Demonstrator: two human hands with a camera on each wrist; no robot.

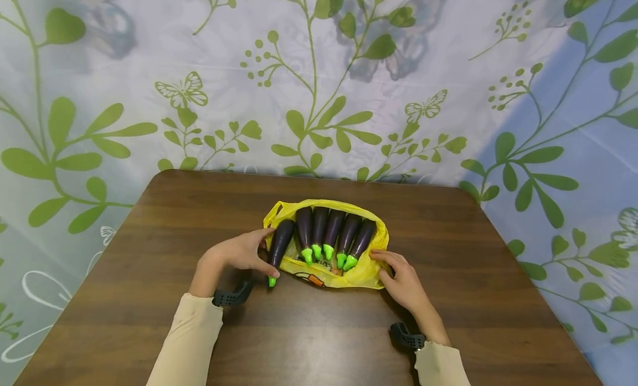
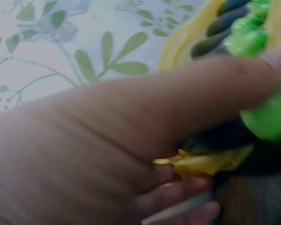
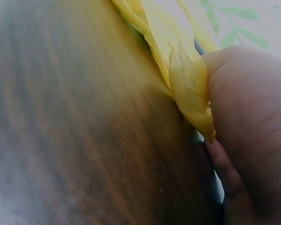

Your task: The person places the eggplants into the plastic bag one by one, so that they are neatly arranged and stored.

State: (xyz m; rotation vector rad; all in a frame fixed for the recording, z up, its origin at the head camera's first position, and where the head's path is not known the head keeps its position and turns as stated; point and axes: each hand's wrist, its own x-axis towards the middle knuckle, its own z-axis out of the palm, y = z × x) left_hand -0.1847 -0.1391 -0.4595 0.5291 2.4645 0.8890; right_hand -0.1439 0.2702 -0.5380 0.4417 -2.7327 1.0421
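Observation:
A yellow plastic bag [image 1: 371, 275] lies with its mouth spread wide, and several dark purple eggplants [image 1: 333, 231] with bright green stem ends rest side by side in it. At the bag's left edge, my left hand [image 1: 238, 252] grips one more eggplant [image 1: 282, 241], thumb near its green stem end [image 2: 269, 119], which points toward me. Yellow plastic also shows by the lower fingers in the left wrist view. My right hand [image 1: 406, 285] holds the bag's right edge between thumb and fingers; the right wrist view shows bunched yellow plastic [image 3: 189, 89] against that hand.
All of this is on a dark brown wooden table [image 1: 199, 203] with rounded far corners. Behind the table hangs a pale cloth [image 1: 224, 125] printed with green leaves and butterflies. Both wrists wear black bands [image 1: 233, 294].

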